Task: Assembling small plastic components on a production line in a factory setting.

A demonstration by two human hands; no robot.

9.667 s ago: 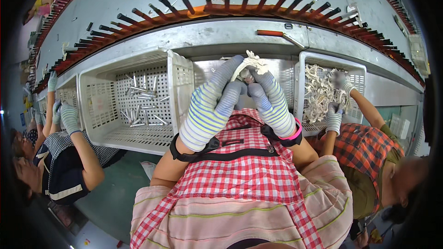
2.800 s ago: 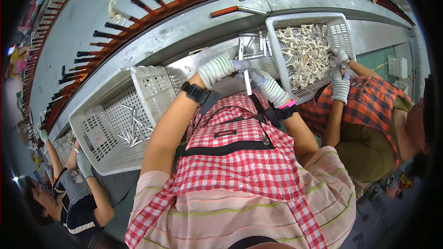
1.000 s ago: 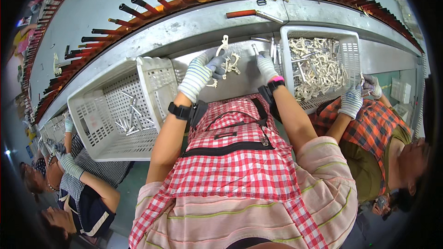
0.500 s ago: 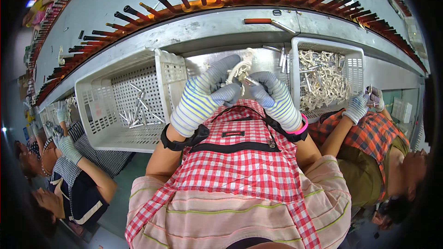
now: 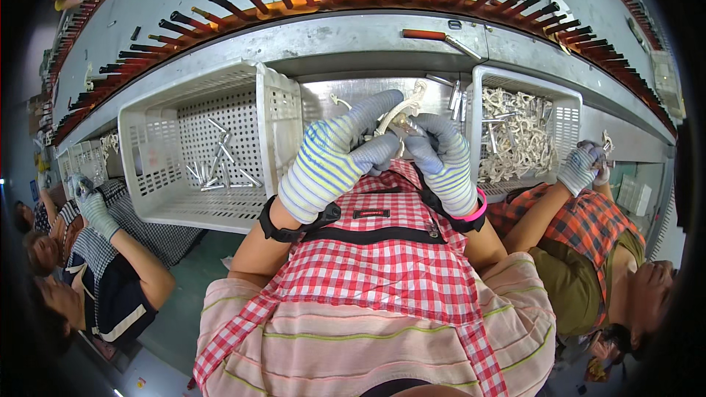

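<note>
Pinching curved cream pieces over the table

Bunched at the left hand, the cream pieces sit above the table between its two side crates; the table's near edge is hidden by the hands and apron. They look light, with thin, uneven ends reaching past the glove. Since they hold their bend in the air, they are probably fairly firm with a little give, though the material cannot be told. The thick middle of the curve seems the safest hold; the thin tips look likelier to bend, snap or snag on neighbours.

The left fingers are closed on the cream pieces, thumb against forefinger. The right hand draws its fingers together on a small metal piece, mostly covered by the gloves. Being smooth and rigid, it could slip or roll in knitted fabric, so a hold along its sides would suit better than one on the end.

Around them, a loose cream piece lies toward the table's back left corner, and short metal tubes lie toward its back right corner. The left crate holds more tubes; the right crate is heaped with cream pieces that look tangled, with some tubes among them. Beyond the table's back edge, a red-handled rod lies on the metal ledge.
</note>
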